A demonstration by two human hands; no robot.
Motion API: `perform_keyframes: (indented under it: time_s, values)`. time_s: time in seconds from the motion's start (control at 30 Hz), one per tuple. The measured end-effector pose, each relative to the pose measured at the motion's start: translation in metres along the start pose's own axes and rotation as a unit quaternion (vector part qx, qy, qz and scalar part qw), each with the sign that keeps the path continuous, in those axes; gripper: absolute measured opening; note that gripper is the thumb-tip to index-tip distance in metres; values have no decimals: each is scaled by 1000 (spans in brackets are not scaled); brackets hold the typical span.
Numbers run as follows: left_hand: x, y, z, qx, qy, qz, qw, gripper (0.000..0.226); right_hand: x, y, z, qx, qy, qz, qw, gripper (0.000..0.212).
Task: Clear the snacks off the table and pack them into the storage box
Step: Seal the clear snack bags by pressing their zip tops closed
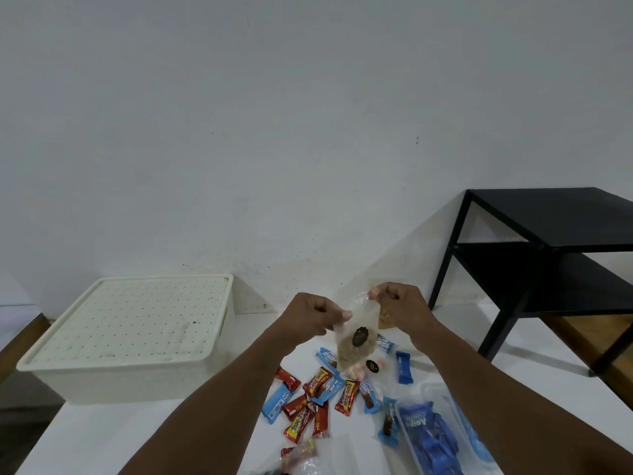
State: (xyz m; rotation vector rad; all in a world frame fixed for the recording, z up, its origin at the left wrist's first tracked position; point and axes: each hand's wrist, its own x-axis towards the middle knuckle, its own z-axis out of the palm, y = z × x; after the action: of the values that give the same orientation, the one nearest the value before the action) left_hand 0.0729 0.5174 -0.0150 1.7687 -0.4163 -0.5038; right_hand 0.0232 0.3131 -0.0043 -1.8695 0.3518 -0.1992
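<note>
Both my hands hold up a clear plastic snack bag (354,344) with a dark round label, above the white table (137,433). My left hand (311,315) pinches its top left corner, and my right hand (399,305) pinches the top right corner. Below the bag lie several small snack bars: red and yellow wrappers (317,382) and blue wrappers (404,367). A second clear bag with pink pieces (368,368) rests on the table. The cream storage box (130,341) stands at the left with its perforated lid shut.
A clear tray of blue packets (431,437) lies at the lower right. Another clear bag of sweets (305,455) sits at the bottom edge. A black two-level side table (548,241) stands at the right against the white wall.
</note>
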Motion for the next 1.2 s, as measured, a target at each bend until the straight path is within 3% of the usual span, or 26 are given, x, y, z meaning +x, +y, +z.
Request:
perform_keyframes:
  time_s: [0.1, 0.43, 0.63, 0.97, 1.2]
  values:
    - [-1, -2, 0, -30, -57, -65, 996, 46, -3, -1, -3, -17, -50, -7, 999, 19]
    - [-2, -1, 1, -164, -87, -107, 977, 27, -5, -7, 7, 43, -77, 3, 996, 22]
    - [0, -4, 4, -138, -50, -78, 986, 18, -7, -9, 11, 73, -67, 22, 995, 21]
    - [7, -13, 14, -82, 21, -37, 996, 31, -9, -8, 23, 140, -46, 60, 987, 23]
    - [6, -11, 18, -58, 63, 6, 996, 17, -8, -7, 20, 150, -55, 53, 986, 22]
